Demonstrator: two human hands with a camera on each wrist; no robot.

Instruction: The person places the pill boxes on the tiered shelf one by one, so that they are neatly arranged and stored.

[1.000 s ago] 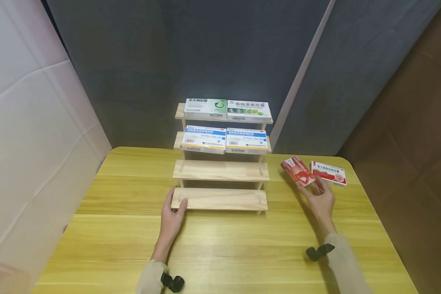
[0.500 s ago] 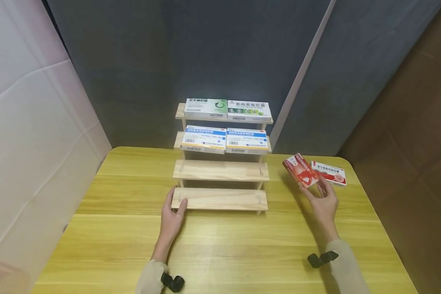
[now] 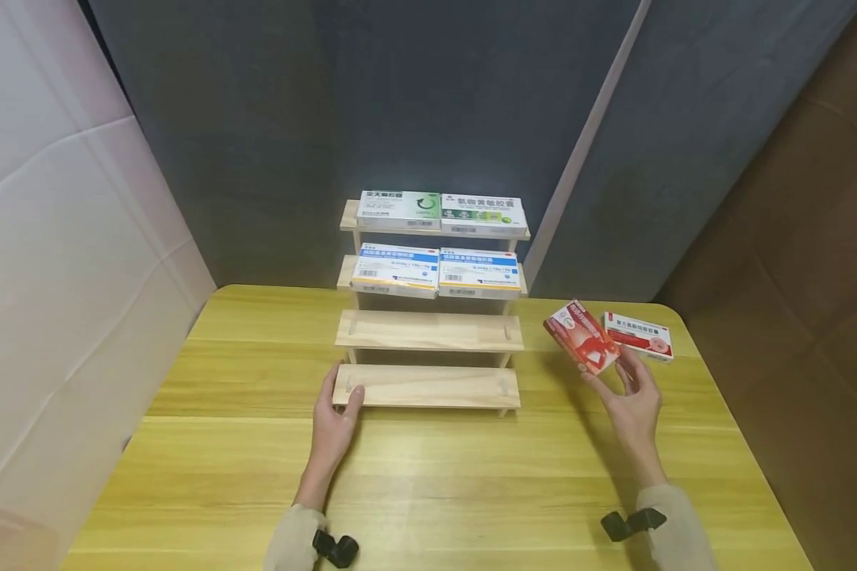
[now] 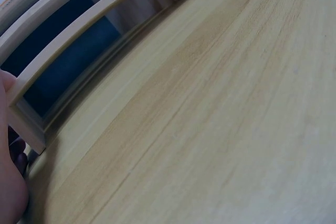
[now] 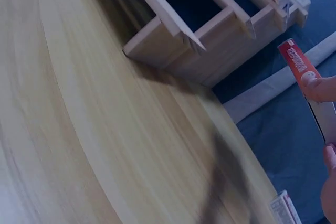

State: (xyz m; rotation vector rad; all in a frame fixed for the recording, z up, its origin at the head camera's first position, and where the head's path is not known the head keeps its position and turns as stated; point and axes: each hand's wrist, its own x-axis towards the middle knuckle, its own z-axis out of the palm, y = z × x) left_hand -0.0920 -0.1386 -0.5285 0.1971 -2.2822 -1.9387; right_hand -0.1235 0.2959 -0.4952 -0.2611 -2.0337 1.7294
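Note:
A stepped wooden rack (image 3: 428, 331) stands on the table, seen whole in the head view. At its lowest step my left hand (image 3: 334, 420) grips the left end, the thumb on top. To the right of the rack, my right hand (image 3: 632, 396) pinches a red medicine box (image 3: 582, 337) by its lower right end, tilted and raised above the table; in the right wrist view the same red box (image 5: 299, 61) shows edge-on. Just behind that hand lies a white-and-red medicine box (image 3: 639, 335).
Blue-and-white medicine boxes (image 3: 396, 270) lie side by side on the rack's second step from the top. Above them, on the top step, are a green-and-white box (image 3: 400, 209) and another white box (image 3: 484, 214). A dark curtain (image 3: 428, 95) hangs behind the table.
My right hand has drawn slightly back toward me and right, with the red medicine box lifted and turned in its grip. My left hand and the rack have stayed put.

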